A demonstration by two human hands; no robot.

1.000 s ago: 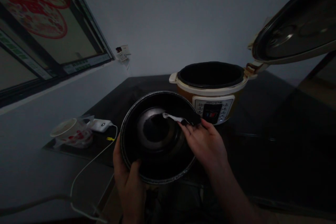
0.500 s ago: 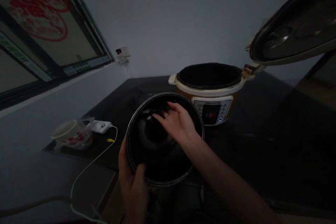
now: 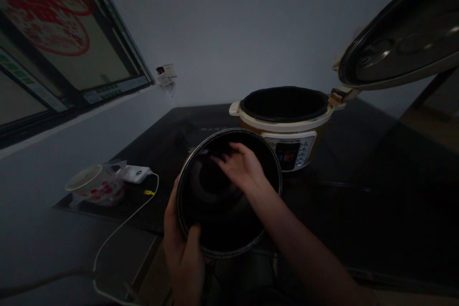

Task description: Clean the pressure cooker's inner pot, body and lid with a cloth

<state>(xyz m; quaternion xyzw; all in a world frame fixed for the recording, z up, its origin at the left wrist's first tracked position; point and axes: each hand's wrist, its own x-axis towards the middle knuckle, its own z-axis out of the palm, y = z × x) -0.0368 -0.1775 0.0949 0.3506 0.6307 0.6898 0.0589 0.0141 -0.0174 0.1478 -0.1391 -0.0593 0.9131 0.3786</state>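
Note:
A round black inner pot (image 3: 229, 229) with a pale speckled rim is tilted toward me, low in the middle of the view. Its left side is gripped by my left hand (image 3: 184, 244), thumb over the rim and fingers around the outside. My right hand (image 3: 242, 165) reaches into the pot with its fingers spread, holding nothing; whether the fingertips touch the inner wall I cannot tell. Just behind stands an electric pressure cooker (image 3: 287, 124), its hinged lid (image 3: 401, 43) raised to the right and its inside dark.
The cooker rests on a dark glossy countertop (image 3: 333, 220). At the left edge are a bagged plastic tub (image 3: 96, 184) and a white power strip (image 3: 136, 173) with its cord hanging down. A wall socket (image 3: 166, 72) and a window (image 3: 64, 43) are beyond.
The pot and my left hand have shifted slightly right and down. My right hand stays inside the pot, its fingers moved a little. The cooker has not moved.

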